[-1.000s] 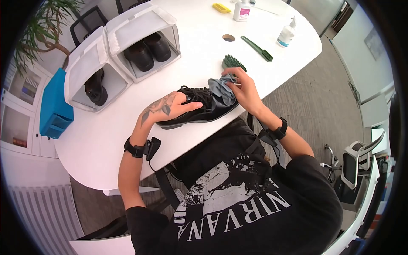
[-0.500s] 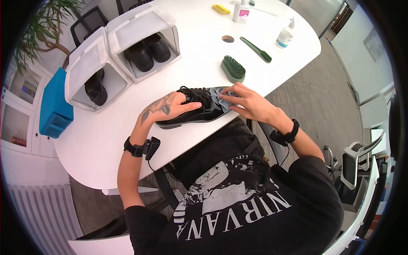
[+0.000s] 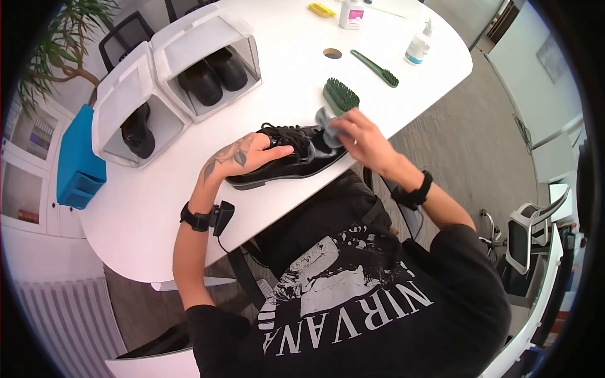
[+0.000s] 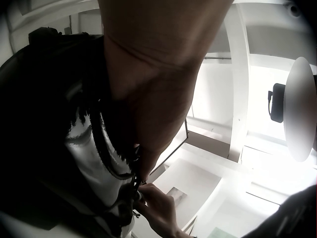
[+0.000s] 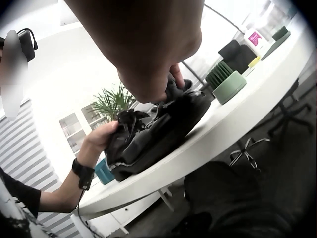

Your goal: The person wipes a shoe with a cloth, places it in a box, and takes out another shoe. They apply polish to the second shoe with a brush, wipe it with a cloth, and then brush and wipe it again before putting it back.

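Observation:
A black lace-up shoe (image 3: pixel 302 165) lies on its sole near the table's front edge, toe to the right. At its heel end the left hand (image 3: pixel 242 157) grips the shoe, thumb along the near side, other fingers hidden. Over the toe, the right hand (image 3: pixel 365 142) pinches a crumpled grey-blue cloth (image 3: pixel 329 129). In the right wrist view, the right hand (image 5: pixel 153 74) has the darkened cloth (image 5: pixel 176 89) against the toe of the shoe (image 5: pixel 158 136). The left wrist view is dark, with the shoe beside the left hand (image 4: pixel 153 94).
A green brush (image 3: pixel 341 96) lies bristles up just behind the toe, with a long-handled brush (image 3: pixel 375 68) beyond. Two bottles (image 3: pixel 418 48) and a yellow item (image 3: pixel 321 10) are farther back. Two clear-fronted boxes (image 3: pixel 205 31) with black shoes stand at the left.
The right hand, lower over the toe half a second ago, has lifted slightly up and back with the cloth bunched in its fingers. The left hand stays on the shoe. The head view has shifted a little.

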A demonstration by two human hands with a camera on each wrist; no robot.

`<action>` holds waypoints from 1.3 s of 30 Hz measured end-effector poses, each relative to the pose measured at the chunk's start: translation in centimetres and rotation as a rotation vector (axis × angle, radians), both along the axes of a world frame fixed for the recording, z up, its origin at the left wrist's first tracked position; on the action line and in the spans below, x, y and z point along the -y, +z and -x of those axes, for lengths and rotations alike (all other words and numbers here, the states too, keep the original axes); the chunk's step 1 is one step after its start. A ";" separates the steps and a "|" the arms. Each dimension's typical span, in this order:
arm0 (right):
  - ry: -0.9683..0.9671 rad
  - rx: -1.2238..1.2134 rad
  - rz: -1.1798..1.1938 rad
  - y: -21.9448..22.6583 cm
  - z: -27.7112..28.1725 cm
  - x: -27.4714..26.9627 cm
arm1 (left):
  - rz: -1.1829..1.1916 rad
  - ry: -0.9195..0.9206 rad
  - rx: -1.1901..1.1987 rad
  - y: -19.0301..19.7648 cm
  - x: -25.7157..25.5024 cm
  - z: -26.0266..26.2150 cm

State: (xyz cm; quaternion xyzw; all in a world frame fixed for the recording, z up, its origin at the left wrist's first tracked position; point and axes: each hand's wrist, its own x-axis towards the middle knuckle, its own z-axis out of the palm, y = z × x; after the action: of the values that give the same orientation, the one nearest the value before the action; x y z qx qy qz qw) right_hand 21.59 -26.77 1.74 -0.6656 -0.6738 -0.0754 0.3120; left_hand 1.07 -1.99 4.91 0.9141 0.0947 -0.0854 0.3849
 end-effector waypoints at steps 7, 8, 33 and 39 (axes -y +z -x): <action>-0.076 0.026 0.010 0.2 0.2 -0.3 | -0.068 0.015 -0.009 -0.6 -0.3 -0.1; 0.003 0.023 0.007 0.3 1.1 0.1 | -0.017 0.013 -0.005 -0.6 -0.2 -0.1; 0.004 -0.085 0.090 0.6 1.2 0.2 | -0.049 -0.005 0.006 -0.8 -0.3 -0.1; -0.086 -0.119 0.101 1.4 -0.1 -3.2 | -0.059 0.006 0.056 -1.1 -0.1 0.0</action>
State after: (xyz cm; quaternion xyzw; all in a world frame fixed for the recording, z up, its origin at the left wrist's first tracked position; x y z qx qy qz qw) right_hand 21.66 -23.55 3.10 -0.7119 -0.6279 -0.0150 0.3142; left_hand 1.06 -1.88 3.81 0.9268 0.0889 -0.0559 0.3605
